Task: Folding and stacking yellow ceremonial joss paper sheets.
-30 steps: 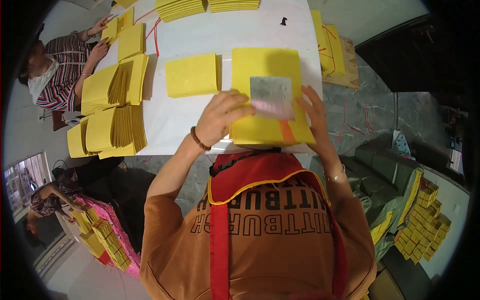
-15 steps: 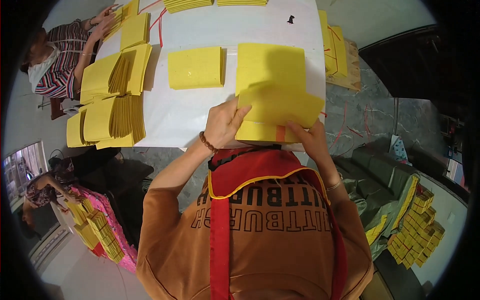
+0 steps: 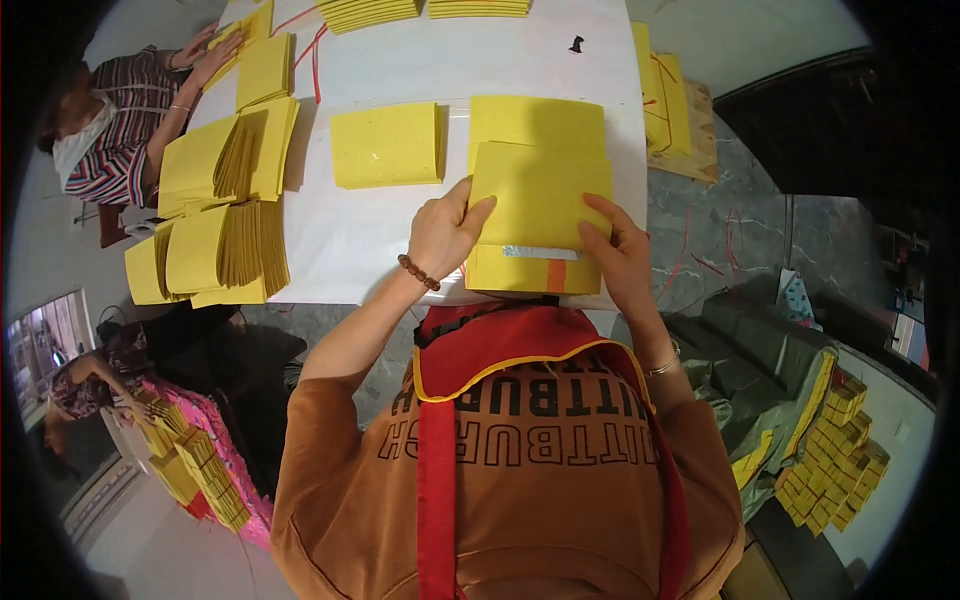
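Observation:
My left hand [image 3: 443, 228] pinches the left edge of a yellow paper sheet [image 3: 540, 200], thumb on top. At the sheet's right edge my right hand [image 3: 624, 248] grips with bent fingers. The sheet lies nearly flat over more yellow paper [image 3: 535, 118], whose far part sticks out beyond it. Along its near edge shows a shiny silver strip [image 3: 540, 252], and an orange strip [image 3: 556, 275] runs down from that to the table's near edge. How many layers are in my fingers is hidden. A short stack of folded yellow paper [image 3: 385, 146] sits left of my work.
Fanned yellow bundles [image 3: 225, 245] fill the white table's left side. A co-worker [image 3: 130, 130] handles yellow paper at the far left; another person [image 3: 105, 375] is lower left. Tied yellow bundles [image 3: 665, 100] stand beyond the right edge. Red ties [image 3: 318, 65] lie on the table.
The raised, slanted sheet has come down flat and square over the paper below, uncovering the silver strip. My right hand has shifted slightly up and left along the edge.

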